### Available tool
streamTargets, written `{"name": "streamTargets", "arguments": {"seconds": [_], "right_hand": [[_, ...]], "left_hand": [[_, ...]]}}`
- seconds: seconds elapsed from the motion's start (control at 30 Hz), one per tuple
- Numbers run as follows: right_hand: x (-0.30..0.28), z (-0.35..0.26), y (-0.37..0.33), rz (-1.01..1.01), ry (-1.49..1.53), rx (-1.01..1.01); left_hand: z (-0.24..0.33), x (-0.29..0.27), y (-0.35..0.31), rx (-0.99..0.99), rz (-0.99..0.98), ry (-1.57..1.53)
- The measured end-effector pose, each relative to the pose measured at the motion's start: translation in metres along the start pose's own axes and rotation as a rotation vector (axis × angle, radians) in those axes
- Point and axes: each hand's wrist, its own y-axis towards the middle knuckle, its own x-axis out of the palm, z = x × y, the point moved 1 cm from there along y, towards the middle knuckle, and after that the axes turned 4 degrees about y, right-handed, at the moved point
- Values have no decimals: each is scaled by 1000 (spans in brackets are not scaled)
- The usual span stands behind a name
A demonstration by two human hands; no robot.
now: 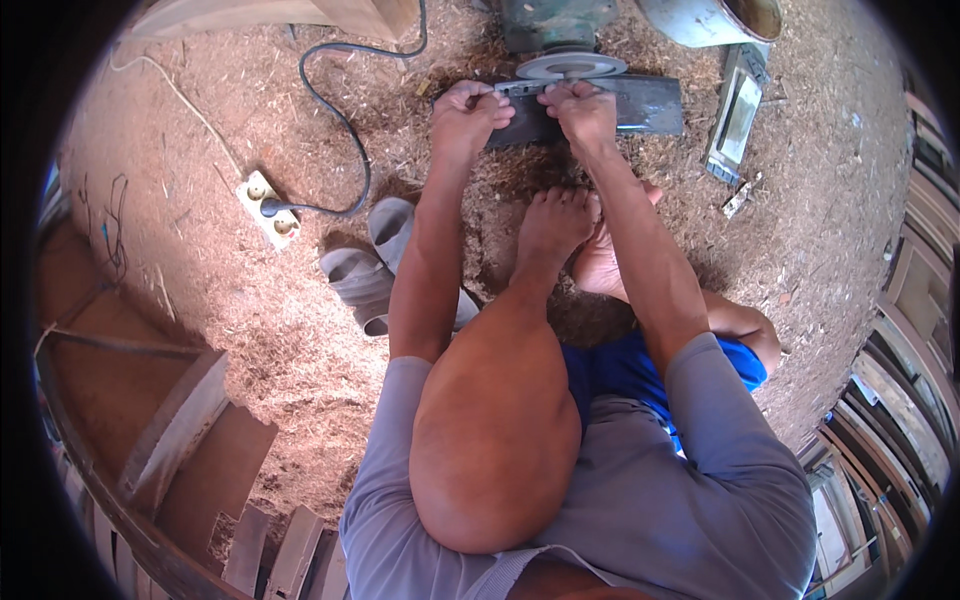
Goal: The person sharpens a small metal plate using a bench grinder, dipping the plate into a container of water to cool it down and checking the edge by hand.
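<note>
Pinching: left hand (472, 112) and right hand (580, 106), fingers narrowed on a slotted metal strip (518, 89)
Strip: between the hands, just beside the grinding wheel (572, 65); contact unclear
Dark board (650, 106): beneath

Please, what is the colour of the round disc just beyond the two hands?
The round disc is grey; it shows best in the head view.

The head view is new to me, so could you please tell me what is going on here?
A seated, barefoot person holds a narrow pale strip between the left hand and the right hand. It is just in front of a round grey disc, by a dark flat panel. Whether the strip touches the disc, or the disc is turning, I cannot tell.
</note>
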Motion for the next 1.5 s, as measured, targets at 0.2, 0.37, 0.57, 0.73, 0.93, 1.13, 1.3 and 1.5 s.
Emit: {"name": "streamTargets", "arguments": {"seconds": [0.2, 0.37, 0.57, 0.73, 0.93, 1.13, 1.3, 1.5], "right_hand": [[-2, -14, -11, 24, 148, 22], [-10, -19, -12, 34, 220, 53], [-9, -20, -13, 34, 242, 34], [0, -17, -13, 34, 206, 16], [2, -11, -12, 34, 142, -9], [0, -13, -11, 28, 173, 8], [-6, -18, -14, 43, 278, 39], [-12, -19, -11, 70, 289, 71]], "left_hand": [[2, 8, 2, 13, -12, 3], [-1, 17, 4, 9, -20, 17], [1, 15, 2, 6, -13, 36], [0, 6, 4, 4, -12, 42], [-1, 3, 2, 11, -15, 15], [1, 4, 1, 3, -22, 12], [2, 15, 3, 15, -25, 3], [1, 24, 3, 26, -31, 50]]}}
